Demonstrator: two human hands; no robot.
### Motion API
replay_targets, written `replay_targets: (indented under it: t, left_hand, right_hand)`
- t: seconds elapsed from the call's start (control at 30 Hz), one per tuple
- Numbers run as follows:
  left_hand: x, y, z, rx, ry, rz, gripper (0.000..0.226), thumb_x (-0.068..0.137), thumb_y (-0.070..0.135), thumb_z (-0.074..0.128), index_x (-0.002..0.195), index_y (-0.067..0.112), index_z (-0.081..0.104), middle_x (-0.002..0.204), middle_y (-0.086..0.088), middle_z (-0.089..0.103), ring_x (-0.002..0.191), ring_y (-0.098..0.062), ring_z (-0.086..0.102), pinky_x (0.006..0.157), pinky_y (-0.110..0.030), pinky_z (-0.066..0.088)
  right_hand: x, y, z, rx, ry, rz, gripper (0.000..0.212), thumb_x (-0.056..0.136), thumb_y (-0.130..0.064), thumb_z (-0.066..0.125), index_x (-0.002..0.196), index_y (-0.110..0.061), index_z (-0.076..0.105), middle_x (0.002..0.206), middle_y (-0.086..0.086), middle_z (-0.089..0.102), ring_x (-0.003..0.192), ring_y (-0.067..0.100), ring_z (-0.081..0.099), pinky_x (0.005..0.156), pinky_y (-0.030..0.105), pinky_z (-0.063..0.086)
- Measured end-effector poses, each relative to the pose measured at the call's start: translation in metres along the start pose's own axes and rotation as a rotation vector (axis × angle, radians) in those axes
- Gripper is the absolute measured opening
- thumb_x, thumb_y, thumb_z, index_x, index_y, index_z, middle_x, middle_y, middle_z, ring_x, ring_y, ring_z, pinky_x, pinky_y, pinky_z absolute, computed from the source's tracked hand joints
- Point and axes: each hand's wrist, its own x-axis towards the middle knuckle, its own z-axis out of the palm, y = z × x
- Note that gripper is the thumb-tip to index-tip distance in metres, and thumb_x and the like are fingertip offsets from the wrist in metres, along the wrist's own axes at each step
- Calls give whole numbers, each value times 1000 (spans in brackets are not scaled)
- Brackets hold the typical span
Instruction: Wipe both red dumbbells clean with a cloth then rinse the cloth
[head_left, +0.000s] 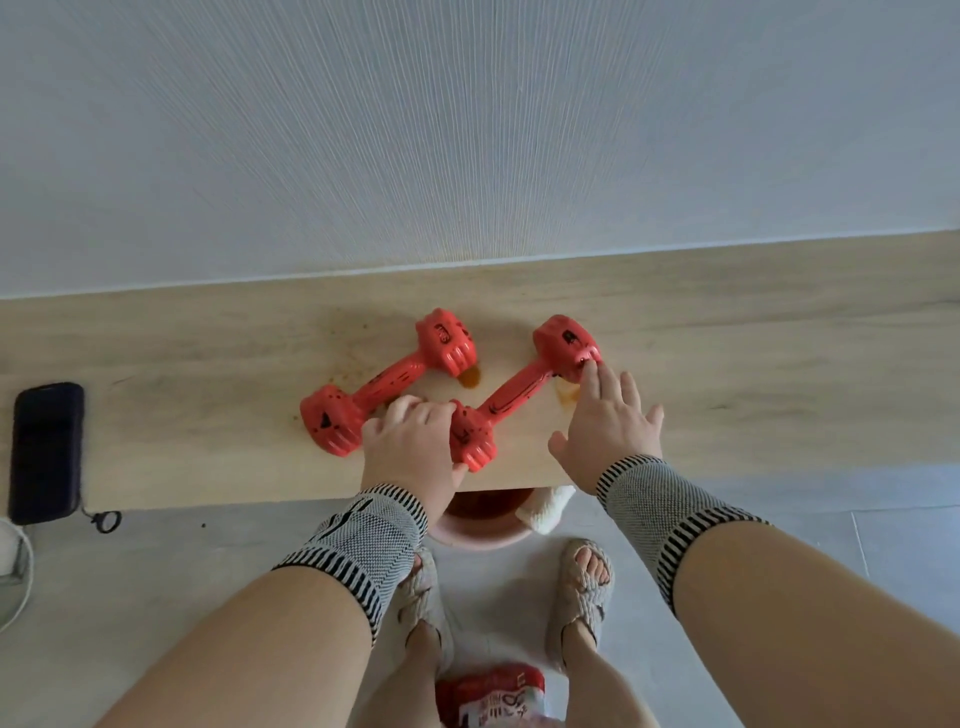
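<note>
My left hand is closed on the near head of the right dumbbell. My right hand is open, fingertips touching that dumbbell's far head. Just left of my grip the second dumbbell lies on the wooden shelf, brown spills beside both. Below my wrists, a white cloth hangs on a pink basin.

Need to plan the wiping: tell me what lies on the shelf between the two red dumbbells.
In the head view, the left hand lies between the left dumbbell and the right dumbbell. Farther back, a brown puddle sits on the wooden shelf.
</note>
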Motion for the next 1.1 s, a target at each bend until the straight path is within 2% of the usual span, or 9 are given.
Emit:
replay_targets:
  t: [0.2,0.3,0.4,0.47,0.57,0.63,0.73,0.93,1.1]
  left_hand:
    - [11,15,2,-32,47,-10,61,84,55,63,137,33,42,134,17,53,136,-15,32,102,-41,31]
    - [15,19,3,-60,59,9,65,83,54,64,140,34,40,139,18,51,137,-15,32,101,-43,31]
    - [7,20,6,-81,99,-8,78,79,55,67,145,28,36,149,9,42,137,-19,35,104,-46,32]
    - [-8,20,12,-124,122,-61,71,82,52,67,141,24,39,146,2,41,134,-20,38,107,-44,31]
    - [-38,23,25,-129,25,21,45,92,44,55,132,28,43,136,7,44,124,-13,42,104,-33,30]
    - [-55,27,45,-158,-83,139,40,97,38,48,135,30,43,134,12,46,124,-11,41,105,-30,31]
    - [-62,28,85,-159,-187,248,49,99,32,46,146,32,35,143,15,44,130,-12,37,108,-33,32]
    - [-36,29,182,-75,-311,312,58,99,22,44,151,35,23,157,15,31,136,-19,35,103,-44,39]
    - [-17,32,271,-67,-457,354,72,94,15,50,153,34,16,162,11,19,135,-23,35,102,-42,38]
  right_hand:
    - [15,7,-8,-9,39,1,92,86,-44,56,152,-15,-1,160,4,12,146,26,13,113,58,21]
    - [10,11,-1,5,50,2,89,86,-42,57,152,-15,4,157,4,19,143,26,23,111,54,27]
    - [-5,17,11,70,87,-28,70,86,-36,57,145,-17,23,143,3,37,127,24,40,101,42,41]
    - [-20,22,20,129,48,-49,55,87,-33,56,136,-19,34,133,2,42,119,22,45,93,35,47]
    - [-44,27,40,155,-75,-69,38,91,-33,52,126,-20,44,123,1,49,109,19,51,85,32,49]
    - [-55,30,61,139,-196,-77,38,93,-29,49,129,-18,45,124,2,51,110,20,53,86,33,49]
    - [-57,32,99,129,-326,-70,48,94,-18,45,141,-22,39,126,5,50,114,23,52,92,36,48]
    - [-23,43,186,105,-415,-24,54,94,-12,41,145,-29,36,130,8,46,119,28,50,97,41,47]
    - [4,51,258,63,-492,21,56,91,-6,38,143,-26,36,130,10,42,120,33,52,96,43,43]
